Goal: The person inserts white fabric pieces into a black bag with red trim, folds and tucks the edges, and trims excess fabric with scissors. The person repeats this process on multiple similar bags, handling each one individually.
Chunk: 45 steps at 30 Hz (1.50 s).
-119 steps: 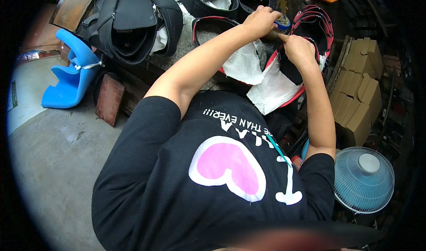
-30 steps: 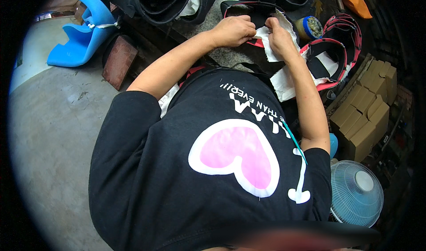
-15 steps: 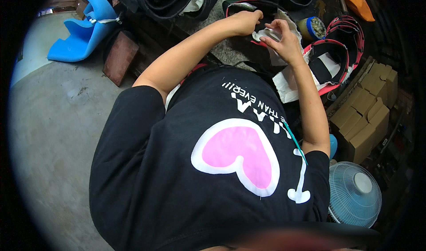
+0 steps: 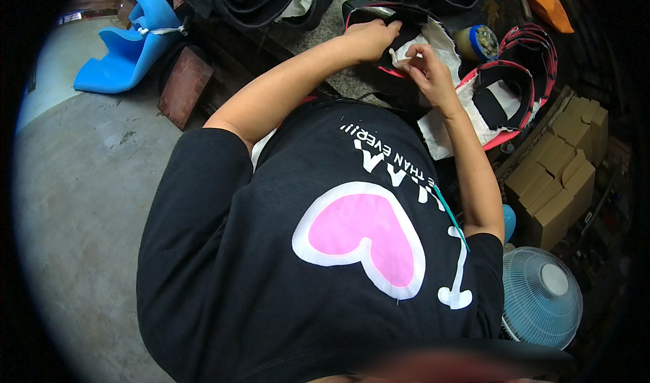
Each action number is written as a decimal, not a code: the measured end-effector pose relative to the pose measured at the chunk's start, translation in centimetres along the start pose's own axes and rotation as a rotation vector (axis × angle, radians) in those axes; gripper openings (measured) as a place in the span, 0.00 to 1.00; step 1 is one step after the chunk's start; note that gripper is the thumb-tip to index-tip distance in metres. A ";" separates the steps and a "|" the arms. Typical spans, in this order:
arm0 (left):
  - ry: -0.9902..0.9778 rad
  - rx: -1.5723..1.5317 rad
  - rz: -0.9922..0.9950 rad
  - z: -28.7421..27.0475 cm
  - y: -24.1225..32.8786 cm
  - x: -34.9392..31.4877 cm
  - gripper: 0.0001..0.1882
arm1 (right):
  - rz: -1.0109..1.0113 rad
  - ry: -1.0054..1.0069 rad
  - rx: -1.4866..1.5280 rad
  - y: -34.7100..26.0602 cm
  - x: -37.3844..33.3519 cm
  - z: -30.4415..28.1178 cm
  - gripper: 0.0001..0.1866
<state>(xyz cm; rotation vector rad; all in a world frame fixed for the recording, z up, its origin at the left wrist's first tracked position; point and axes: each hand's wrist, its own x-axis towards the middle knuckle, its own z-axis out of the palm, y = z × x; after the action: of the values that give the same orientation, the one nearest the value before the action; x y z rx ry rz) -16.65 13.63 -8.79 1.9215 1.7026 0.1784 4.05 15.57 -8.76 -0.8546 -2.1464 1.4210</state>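
A black curved fabric piece (image 4: 421,15) with red edging and a frayed white lining (image 4: 441,42) lies in front of me at the work surface. My left hand (image 4: 371,39) is closed over its left rim, with the fingertips bent into the dark inside. At the near right of the opening, my right hand (image 4: 430,77) pinches a loose white edge of the lining between thumb and fingers. The exact grip of the left fingertips is partly hidden. Beside my right forearm sits a similar red-edged black piece (image 4: 528,88) with white cloth.
More black curved pieces (image 4: 267,4) stand at the far side. A jar with a blue rim (image 4: 483,42) is right of the work. Cardboard boxes (image 4: 555,173) and a fan (image 4: 542,298) are at the right. Blue foam (image 4: 125,48) and a brown block (image 4: 184,88) lie left.
My left hand has shifted slightly left and its fingers now bend into the black piece. My right hand has moved down a little, its fingers drawing together at the white lining.
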 end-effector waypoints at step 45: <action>0.142 -0.145 0.118 -0.5 -0.6 -3.3 0.14 | 0.145 -0.081 -0.528 -0.9 0.7 -0.3 0.20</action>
<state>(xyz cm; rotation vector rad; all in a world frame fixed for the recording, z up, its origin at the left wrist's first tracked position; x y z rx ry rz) -18.03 10.73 -7.84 1.9404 1.6175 0.4806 3.54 16.04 -7.82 -1.1725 -2.6190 0.9661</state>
